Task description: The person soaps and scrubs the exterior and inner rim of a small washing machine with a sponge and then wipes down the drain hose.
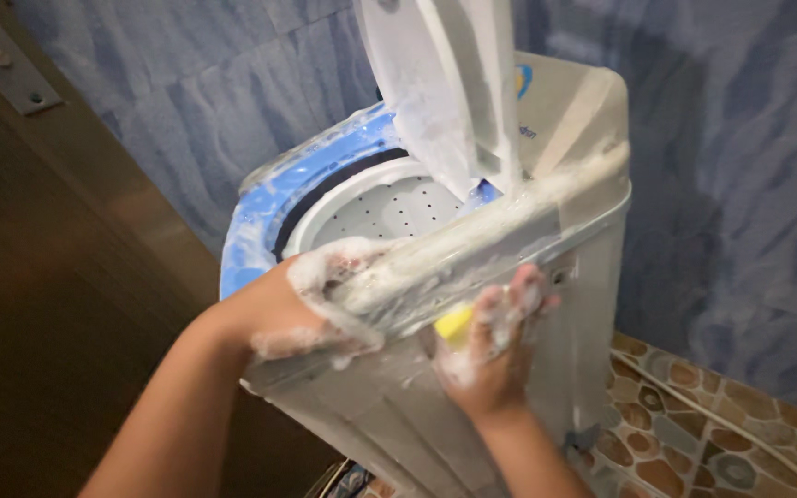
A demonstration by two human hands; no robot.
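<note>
Right hand (495, 346) — sponge (454, 325) in grip

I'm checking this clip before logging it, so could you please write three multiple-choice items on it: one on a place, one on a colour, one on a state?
1. Where does the left hand rest?
A. on the washing machine's top front edge
B. on the floor tiles
C. inside the drum

2. What colour is the sponge in the right hand?
A. red
B. yellow
C. black

3. In what state is the washing machine's lid?
A. shut flat
B. taken off and laid on the floor
C. raised open

Answers:
1 A: the foamy left hand grips the top front edge of the washing machine.
2 B: a yellow corner shows beside the fingers.
3 C: the lid stands up, and the perforated drum shows below it.
</note>
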